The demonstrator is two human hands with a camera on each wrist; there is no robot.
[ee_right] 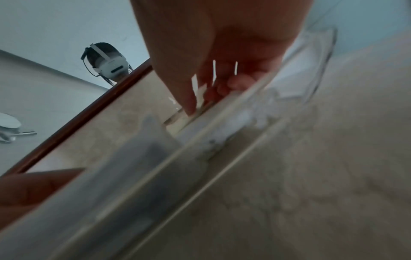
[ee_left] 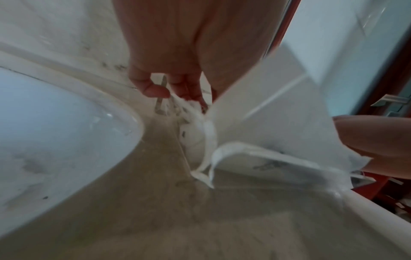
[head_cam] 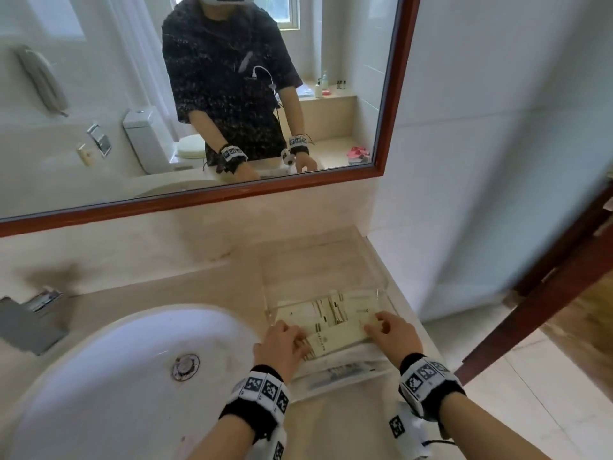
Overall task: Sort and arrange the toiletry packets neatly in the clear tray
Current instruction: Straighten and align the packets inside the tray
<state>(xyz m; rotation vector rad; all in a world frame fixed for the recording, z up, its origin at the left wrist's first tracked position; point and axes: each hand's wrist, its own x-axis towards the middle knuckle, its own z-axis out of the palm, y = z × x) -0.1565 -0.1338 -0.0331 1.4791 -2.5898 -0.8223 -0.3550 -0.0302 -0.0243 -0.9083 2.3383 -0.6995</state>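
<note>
A clear tray (head_cam: 374, 257) sits on the beige counter right of the sink. Several cream toiletry packets (head_cam: 331, 313) lie in its near half. My left hand (head_cam: 282, 341) and right hand (head_cam: 389, 330) hold the two ends of one cream packet (head_cam: 335, 338) over the tray's near part, fingers curled round its ends. In the left wrist view my fingers (ee_left: 155, 89) pinch the packet (ee_left: 255, 123) by its crimped end. A white sachet (head_cam: 338, 371) with dark print lies by the tray's front wall (ee_right: 200, 154); the right wrist view is blurred.
The white sink basin (head_cam: 116, 370) with its drain (head_cam: 185, 363) lies to the left, a chrome faucet (head_cam: 30, 313) behind it. A wood-framed mirror (head_cam: 232, 194) hangs above. The counter edge, the white wall and a wooden door frame (head_cam: 547, 293) are on the right.
</note>
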